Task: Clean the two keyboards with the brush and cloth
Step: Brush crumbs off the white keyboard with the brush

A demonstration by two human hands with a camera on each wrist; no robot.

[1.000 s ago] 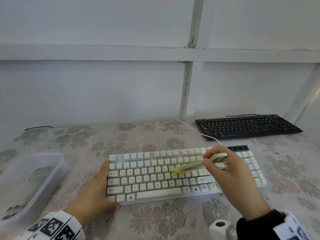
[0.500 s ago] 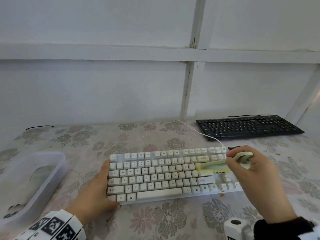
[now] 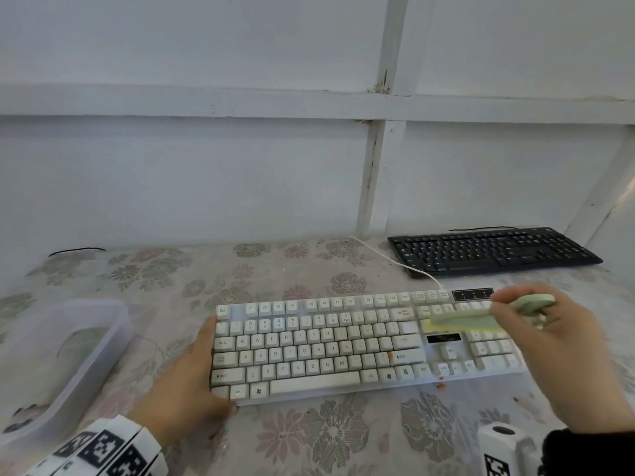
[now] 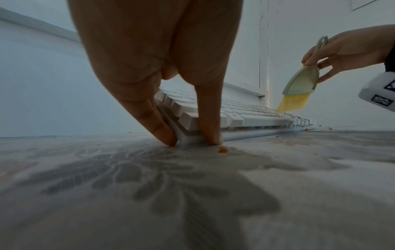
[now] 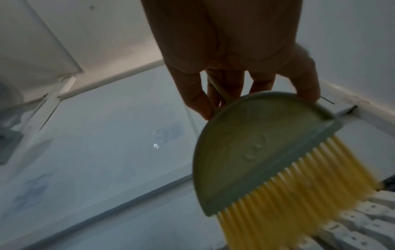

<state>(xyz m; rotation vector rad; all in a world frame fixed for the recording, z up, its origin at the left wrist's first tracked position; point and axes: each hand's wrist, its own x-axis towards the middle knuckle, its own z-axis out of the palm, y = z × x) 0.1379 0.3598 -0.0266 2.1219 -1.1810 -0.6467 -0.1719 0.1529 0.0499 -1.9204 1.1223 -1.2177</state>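
floral tablecloth (image 3: 309, 441) spread flat, clear plastic tub (image 3: 117, 334) at its left edge, white wall (image 3: 206, 183) behind, crossed by upright and level battens (image 3: 369, 183), thin black cable (image 3: 77, 250) at the wall's foot far left, orange crumbs (image 4: 223, 150) scattered on the tablecloth

A white full-size keyboard (image 3: 343, 345) is seen lying on a table covered by a pale flower-patterned tablecloth (image 3: 309, 441). The left hand (image 3: 182, 389) is laid against the keyboard's left end, with the thumb at its near corner. A pale green plastic brush (image 3: 481, 316) is pinched by its handle in the right hand (image 3: 556, 355), and its yellow bristles (image 3: 460, 326) are set on the keys right of the main block. A thin white cable (image 3: 395, 261) is led from the keyboard toward the wall. A black flat keyboard (image 3: 491, 250) is placed behind, well apart. A translucent plastic tub (image 3: 113, 341) is stood at the left. Orange crumbs (image 3: 439, 385) are scattered by the keyboard's near edge.
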